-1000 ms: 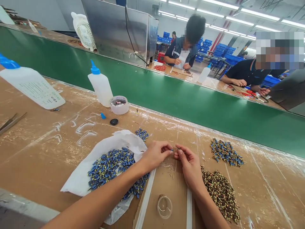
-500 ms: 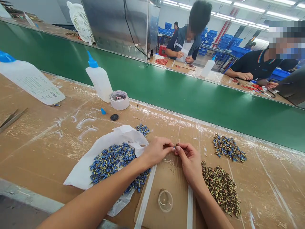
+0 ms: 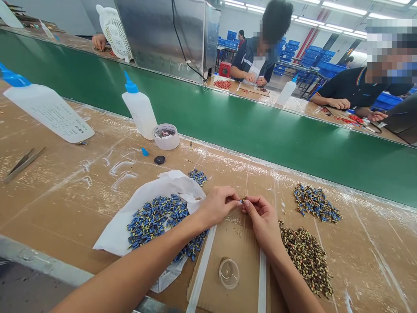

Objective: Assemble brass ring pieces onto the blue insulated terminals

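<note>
My left hand [image 3: 217,205] and my right hand [image 3: 263,217] meet fingertip to fingertip above a cardboard sheet [image 3: 233,243]. Both are pinched on one tiny blue and yellow part [image 3: 243,199] held between them. A heap of small blue parts [image 3: 156,219] lies on a white plastic bag [image 3: 130,221] under my left forearm. Right of my right hand sits a heap of dark wound parts [image 3: 306,256]. Beyond it lies a smaller heap of blue and yellow parts [image 3: 316,203].
A glue bottle [image 3: 140,111], a tape roll [image 3: 166,136], a larger lying bottle [image 3: 48,111], a small clear cup [image 3: 229,273] and tweezers [image 3: 22,161] are on the bench. A green conveyor belt [image 3: 260,130] runs behind. People work at the far side.
My two hands have closed together, from slightly apart with a piece in each to pinching one part jointly. The view has shifted a little.
</note>
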Tool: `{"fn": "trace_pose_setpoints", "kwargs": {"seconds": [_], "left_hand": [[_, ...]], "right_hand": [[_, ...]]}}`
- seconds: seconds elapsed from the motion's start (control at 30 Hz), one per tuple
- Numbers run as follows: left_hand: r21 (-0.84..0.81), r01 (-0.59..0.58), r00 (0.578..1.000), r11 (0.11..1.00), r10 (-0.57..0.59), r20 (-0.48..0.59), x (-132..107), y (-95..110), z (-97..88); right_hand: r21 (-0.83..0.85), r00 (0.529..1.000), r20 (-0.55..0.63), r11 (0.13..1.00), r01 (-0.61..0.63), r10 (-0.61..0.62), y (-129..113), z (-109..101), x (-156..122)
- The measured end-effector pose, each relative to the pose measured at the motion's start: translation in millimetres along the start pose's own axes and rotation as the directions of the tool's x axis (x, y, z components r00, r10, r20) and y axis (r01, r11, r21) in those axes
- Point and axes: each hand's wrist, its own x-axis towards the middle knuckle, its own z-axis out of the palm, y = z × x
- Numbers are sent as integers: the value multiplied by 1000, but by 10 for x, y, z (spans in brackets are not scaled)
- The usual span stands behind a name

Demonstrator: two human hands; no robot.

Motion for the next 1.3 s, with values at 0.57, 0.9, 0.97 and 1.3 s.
{"fn": "trace_pose_setpoints", "kwargs": {"seconds": [0.57,0.9,0.97,1.3], "left_hand": [[291,-212,974,933,180,135,-59,-55,25],[232,-157,980,960,124,153,-94,-40,49],[238,-165,978,957,127,166,-97,-53,50],[76,-112,989,991,104,106,-55,-8,0]], "right_hand": [[-88,985,161,995,-54,68,-40,-57,-25],[-176,983,178,982,71,-39,3,-46,-81],[-220,978,201,970,105,-61,-2,-50,-81],[-12,989,142,999,-44,46,10,-62,-6]]}}
